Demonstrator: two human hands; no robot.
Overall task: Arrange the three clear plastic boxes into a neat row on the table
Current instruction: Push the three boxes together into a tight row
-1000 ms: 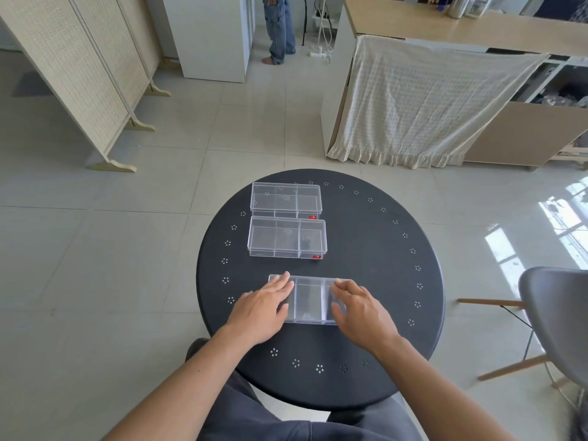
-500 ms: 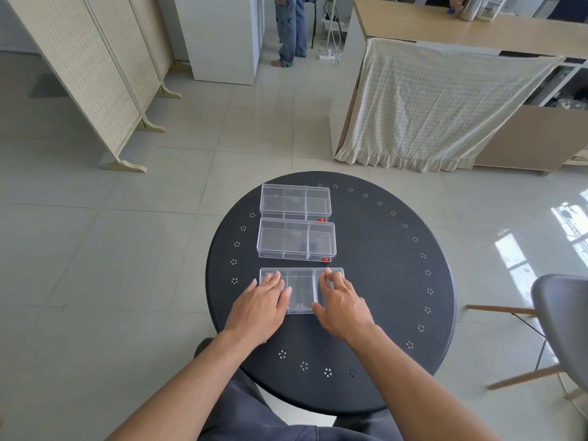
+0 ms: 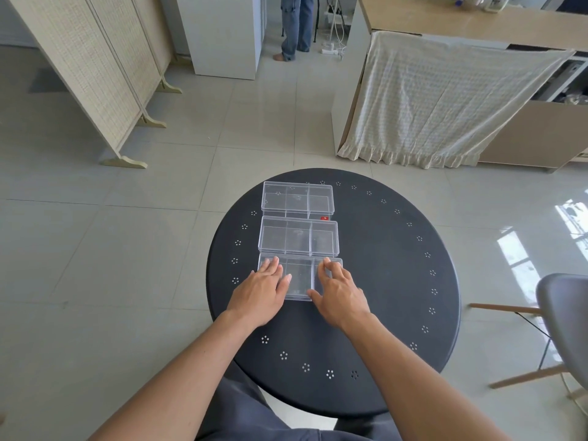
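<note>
Three clear plastic boxes lie one behind another on the round black table (image 3: 397, 281). The far box (image 3: 297, 200) and the middle box (image 3: 299, 238) sit close together with a narrow gap. The near box (image 3: 300, 280) touches the middle box's front edge. My left hand (image 3: 259, 292) rests flat on the near box's left part, fingers spread. On its right part lies my right hand (image 3: 337, 292), fingers curled over the lid and thumb against the front edge.
A grey chair (image 3: 563, 316) stands at the right of the table. On the tiled floor beyond are a folding screen (image 3: 86, 68), a cloth-draped counter (image 3: 445, 100) and a person's legs (image 3: 294, 27).
Both hands have pushed the near box away from me and a little left, until it meets the middle box. The other two boxes stayed put.
</note>
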